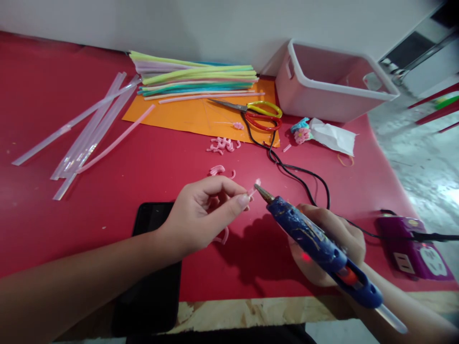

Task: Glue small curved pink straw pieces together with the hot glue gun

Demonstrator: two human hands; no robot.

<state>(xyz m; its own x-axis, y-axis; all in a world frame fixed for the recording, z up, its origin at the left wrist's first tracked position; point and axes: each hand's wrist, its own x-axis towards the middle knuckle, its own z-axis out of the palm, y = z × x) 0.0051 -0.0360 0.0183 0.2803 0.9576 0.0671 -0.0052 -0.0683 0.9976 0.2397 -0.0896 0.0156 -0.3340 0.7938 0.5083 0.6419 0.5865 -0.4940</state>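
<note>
Above the red tabletop (96, 215), my left hand (201, 215) pinches a pink piece (258, 182) at the nozzle (264, 194) of the glue gun (304, 232) my right hand (346, 236) grips; beyond my left, curled pink bits (223, 144) lie loose, apparently still unused, while a flower (302, 135) beyond my right looks finished.

Right hand (340, 234) part-hidden by glue gun (308, 236), red bars (435, 113) cropped

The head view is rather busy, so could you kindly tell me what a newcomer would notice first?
Probably the blue glue gun in the right hand, its nozzle at a pink piece pinched in the left hand. Behind them, bright stems lie over an orange sheet. A pale pink box stands at the upper right.
</note>
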